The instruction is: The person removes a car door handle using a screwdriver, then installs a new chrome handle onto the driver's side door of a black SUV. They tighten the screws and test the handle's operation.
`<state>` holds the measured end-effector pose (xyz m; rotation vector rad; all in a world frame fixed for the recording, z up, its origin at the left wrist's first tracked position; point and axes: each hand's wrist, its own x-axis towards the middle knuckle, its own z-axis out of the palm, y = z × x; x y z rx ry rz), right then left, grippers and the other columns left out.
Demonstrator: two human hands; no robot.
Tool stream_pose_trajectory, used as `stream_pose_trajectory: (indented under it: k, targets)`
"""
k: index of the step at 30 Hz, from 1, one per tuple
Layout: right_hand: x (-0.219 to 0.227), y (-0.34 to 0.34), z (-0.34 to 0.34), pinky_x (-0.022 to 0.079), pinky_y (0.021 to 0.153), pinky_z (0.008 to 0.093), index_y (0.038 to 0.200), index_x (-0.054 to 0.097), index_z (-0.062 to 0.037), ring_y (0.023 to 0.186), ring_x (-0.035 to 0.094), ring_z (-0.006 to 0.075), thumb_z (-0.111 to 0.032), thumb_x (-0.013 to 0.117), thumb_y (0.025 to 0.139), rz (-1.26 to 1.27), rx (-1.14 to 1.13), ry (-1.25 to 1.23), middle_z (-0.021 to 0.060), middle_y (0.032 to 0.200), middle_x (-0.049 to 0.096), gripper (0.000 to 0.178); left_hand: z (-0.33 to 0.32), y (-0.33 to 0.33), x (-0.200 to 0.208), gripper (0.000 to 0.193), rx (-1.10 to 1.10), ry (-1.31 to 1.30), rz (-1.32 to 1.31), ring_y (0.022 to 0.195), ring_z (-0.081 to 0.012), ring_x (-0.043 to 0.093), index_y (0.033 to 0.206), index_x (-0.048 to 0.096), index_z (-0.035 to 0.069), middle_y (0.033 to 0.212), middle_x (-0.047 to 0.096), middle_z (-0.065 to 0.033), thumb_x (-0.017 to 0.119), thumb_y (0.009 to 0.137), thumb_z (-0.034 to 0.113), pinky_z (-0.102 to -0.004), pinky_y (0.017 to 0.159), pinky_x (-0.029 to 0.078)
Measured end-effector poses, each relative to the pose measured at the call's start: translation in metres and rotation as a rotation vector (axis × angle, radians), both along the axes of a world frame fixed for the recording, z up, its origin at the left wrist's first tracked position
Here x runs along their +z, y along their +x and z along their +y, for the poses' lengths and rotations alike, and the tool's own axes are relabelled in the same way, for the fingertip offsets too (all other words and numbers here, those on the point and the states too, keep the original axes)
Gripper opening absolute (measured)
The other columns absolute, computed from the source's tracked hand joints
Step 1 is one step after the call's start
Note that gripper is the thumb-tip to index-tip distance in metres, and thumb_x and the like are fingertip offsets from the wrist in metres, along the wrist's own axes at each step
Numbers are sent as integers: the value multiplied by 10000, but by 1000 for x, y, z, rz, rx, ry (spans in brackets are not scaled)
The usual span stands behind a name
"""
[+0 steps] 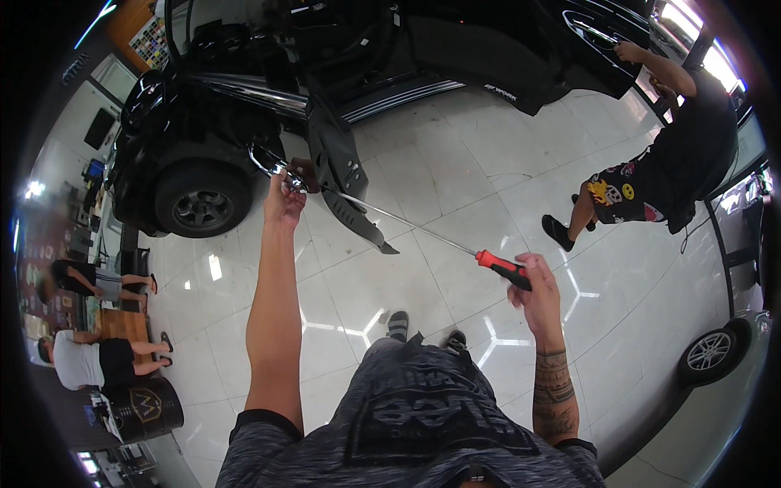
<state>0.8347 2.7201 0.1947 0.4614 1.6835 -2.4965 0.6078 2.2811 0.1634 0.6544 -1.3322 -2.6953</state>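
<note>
My right hand (pixel 533 289) grips the red and black handle of a long screwdriver (pixel 407 224). Its thin metal shaft runs up and left to a small chrome part (pixel 272 167) at the edge of a black car (pixel 203 130). My left hand (pixel 285 199) is raised and pinches that chrome part where the shaft's tip meets it. Beside my left hand hangs a dark plastic trim panel (pixel 346 183) of the car, pointing down toward the floor.
The glossy white tiled floor (pixel 455 163) spreads around me. Another person (pixel 675 154) in black stands at the right, one hand on an open black car door (pixel 602 41). Two people sit at the far left near a black drum (pixel 146 407). A car wheel (pixel 712 350) shows at lower right.
</note>
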Motion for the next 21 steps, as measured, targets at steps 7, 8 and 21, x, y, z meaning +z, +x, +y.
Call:
stream_pose_trajectory:
  k: [7,8,21]
  targets:
    - [7,6,-10,318,450,185,1114,442,-27,552,430,60,-52,566,824,187,-120,242,32,726,525,317,10,0,12,350,24,153,-106,790,-126,553,972,563,37,880,577,-28,703,731,250,-250,682,459]
    - [5,4,-11,320,453,183,1116,442,-30,554,429,58,-53,575,819,139,-110,180,27,727,521,326,11,0,12,355,29,170,-110,788,-127,553,968,562,35,884,577,-30,706,728,253,-251,688,459]
    - [11,11,-5,300,470,188,1124,448,-36,565,402,39,-136,552,872,-86,100,176,59,854,563,290,5,4,9,198,-3,146,-53,866,-136,568,935,587,58,917,590,-13,641,787,178,-260,723,462]
